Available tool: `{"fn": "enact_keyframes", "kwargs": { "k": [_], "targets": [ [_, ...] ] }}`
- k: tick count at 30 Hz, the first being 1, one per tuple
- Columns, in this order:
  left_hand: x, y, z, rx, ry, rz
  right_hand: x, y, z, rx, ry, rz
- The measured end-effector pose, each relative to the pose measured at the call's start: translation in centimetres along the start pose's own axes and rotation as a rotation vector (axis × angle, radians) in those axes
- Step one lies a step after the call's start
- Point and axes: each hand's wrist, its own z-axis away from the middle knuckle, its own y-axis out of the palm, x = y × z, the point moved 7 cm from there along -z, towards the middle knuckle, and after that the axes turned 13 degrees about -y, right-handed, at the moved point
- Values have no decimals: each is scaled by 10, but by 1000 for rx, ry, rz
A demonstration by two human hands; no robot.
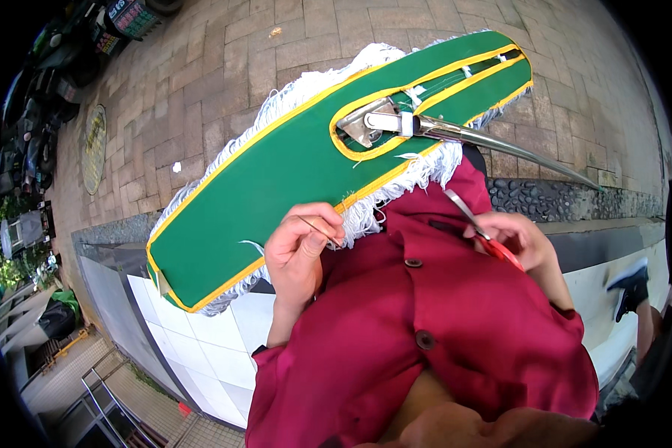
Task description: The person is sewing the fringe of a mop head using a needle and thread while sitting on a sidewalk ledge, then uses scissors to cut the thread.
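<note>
A long flat mop head (254,198) of green cloth, with yellow binding and a white string fringe, lies across in front of me. My left hand (299,250) is at its near edge, thumb and fingers pinched on a thin needle-like rod (319,229). Loose thread ends stick up from the yellow binding just beside these fingers. Over my lap my right hand (526,237) is closed around the red handle of a pair of scissors (467,211), whose metal blades point up and left. Part of the scissors is hidden by the fingers.
A metal mop handle (515,145) runs right from the bracket (366,123) in the mop head's slot. Brick paving (224,67) lies beyond, with a round cover (94,149) at left. Parked scooters (33,142) line the far left. Another person's shoe (629,287) shows at right.
</note>
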Motion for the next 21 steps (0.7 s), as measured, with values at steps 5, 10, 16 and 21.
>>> {"fn": "enact_keyframes", "kwargs": {
  "k": [5, 10, 16, 21],
  "targets": [
    [-4, 4, 0, 20, -6, -20, -15, 27, -61, 183, 158, -150],
    [-2, 5, 3, 21, -9, -7, -18, 33, -81, 233, 274, -165],
    [-2, 6, 7, 26, -11, -25, -22, 38, -89, 241, 256, -105],
    [-2, 7, 8, 45, 9, -24, -28, 35, -92, 270, 284, -139]
  ]
}}
